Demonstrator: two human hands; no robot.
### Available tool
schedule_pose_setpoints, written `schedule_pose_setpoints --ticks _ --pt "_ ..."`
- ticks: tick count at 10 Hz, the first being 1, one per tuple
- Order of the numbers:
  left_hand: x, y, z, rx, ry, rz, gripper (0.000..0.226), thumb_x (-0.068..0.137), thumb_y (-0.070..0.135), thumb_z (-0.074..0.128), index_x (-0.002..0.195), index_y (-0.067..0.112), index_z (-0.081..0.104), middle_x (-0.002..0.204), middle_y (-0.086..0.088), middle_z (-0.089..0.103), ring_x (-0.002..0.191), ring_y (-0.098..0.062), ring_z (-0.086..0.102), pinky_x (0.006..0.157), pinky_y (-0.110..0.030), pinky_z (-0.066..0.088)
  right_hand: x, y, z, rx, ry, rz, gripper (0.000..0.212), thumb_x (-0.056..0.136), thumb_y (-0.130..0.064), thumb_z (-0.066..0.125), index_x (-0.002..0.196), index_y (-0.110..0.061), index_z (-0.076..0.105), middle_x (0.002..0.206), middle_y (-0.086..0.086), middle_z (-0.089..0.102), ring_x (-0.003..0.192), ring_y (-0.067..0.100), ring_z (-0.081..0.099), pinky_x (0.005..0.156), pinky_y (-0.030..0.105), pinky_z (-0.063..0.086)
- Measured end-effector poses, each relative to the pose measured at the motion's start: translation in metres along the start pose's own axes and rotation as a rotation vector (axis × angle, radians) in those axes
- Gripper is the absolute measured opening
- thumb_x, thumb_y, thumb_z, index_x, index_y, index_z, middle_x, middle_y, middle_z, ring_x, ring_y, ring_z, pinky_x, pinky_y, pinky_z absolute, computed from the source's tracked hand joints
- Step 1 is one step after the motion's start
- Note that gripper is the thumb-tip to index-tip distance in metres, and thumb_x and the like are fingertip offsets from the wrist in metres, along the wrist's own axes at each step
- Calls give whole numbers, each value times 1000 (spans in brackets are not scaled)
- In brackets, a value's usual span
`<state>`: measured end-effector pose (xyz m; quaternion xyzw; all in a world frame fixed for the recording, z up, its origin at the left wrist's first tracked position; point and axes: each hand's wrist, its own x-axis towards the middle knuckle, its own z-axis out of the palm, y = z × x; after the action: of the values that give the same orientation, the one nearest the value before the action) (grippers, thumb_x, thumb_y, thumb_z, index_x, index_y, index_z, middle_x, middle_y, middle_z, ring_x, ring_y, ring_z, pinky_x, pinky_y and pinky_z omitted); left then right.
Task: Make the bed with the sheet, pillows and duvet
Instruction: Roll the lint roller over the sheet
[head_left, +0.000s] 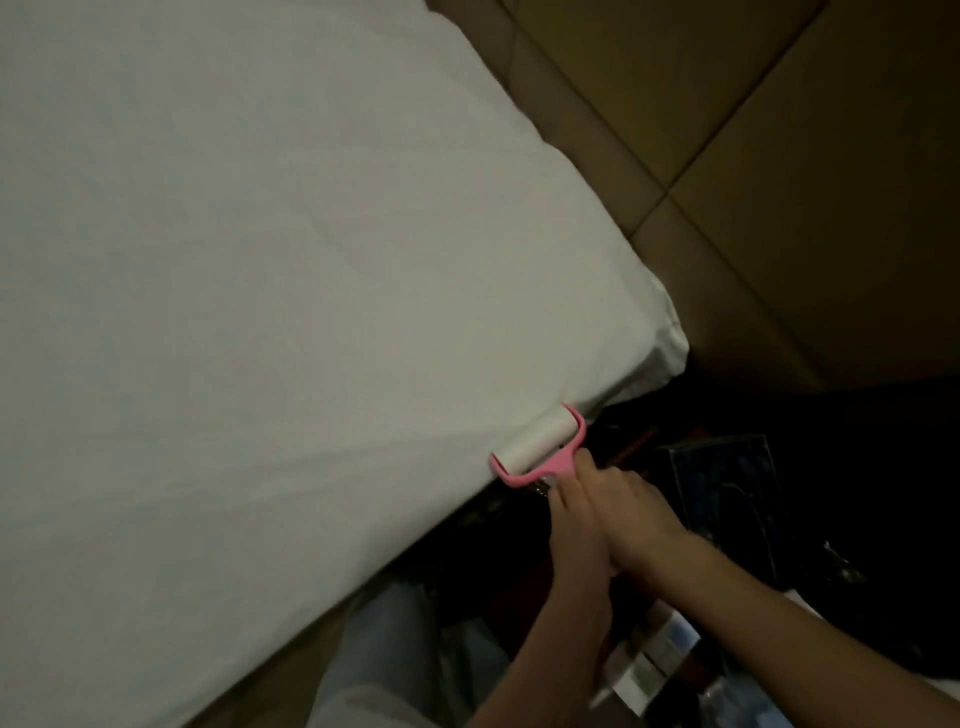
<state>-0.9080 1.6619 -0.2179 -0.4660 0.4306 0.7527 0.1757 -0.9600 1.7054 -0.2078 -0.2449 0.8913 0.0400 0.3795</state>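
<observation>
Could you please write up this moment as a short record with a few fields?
Setting: dim room, person standing at the bed's edge
Sheet: white sheet spread over the mattress, faint creases
Tool: pink lint roller, white roll on the sheet at the bed's edge
Left hand: on the roller's handle, its grip hidden
Right hand: laid over the left at the handle
Pillows, duvet: none in view
Headboard: tan, padded

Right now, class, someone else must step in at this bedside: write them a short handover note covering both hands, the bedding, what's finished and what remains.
Left hand and right hand lie together on the handle of a pink lint roller, which rests at the bed's near edge; exact grips are blurred.
The white sheet is spread over the mattress, mostly smooth, its corner hanging loose.
No pillows or duvet are in view.
Left: finish rolling, tuck the corner, add pillows and duvet.
</observation>
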Motion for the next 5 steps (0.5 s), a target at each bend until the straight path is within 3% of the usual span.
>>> schedule_pose_setpoints --ticks 1,2,3,4,5 --pt "7 -17 23 62 -40 -56 25 104 26 24 91 46 30 100 21 35 85 10 39 93 -22 43 -12 22 4 20 -13 30 26 98 -30 39 120 -17 36 108 8 61 94 34 64 64 35 38" --pt "25 -2 28 56 -54 15 15 102 35 28 93 45 35 105 21 40 95 5 44 99 -32 43 8 25 -13 19 -6 16 26 97 -30 40 120 -17 35 114 8 60 103 34 62 73 36 45" --pt "66 33 21 -264 -32 20 47 70 69 63 93 30 53 88 7 56 83 -7 54 90 -32 42 55 14 -38 18 42 35 41 101 -37 32 136 -15 27 120 9 62 110 33 60 85 38 47" --pt "116 104 7 -504 -58 33 32 81 48 56 87 17 55 75 -5 51 75 -14 51 83 -35 41 125 -9 -82 -3 94 -1 47 103 -37 26 145 -16 20 121 6 62 113 28 59 89 35 45" --pt "173 196 -30 -298 91 153 33 88 47 49 84 15 53 80 -6 53 83 -18 54 79 -36 43 209 -49 -142 80 169 -76 41 104 -32 29 141 -14 26 116 9 63 108 31 60 83 35 45"
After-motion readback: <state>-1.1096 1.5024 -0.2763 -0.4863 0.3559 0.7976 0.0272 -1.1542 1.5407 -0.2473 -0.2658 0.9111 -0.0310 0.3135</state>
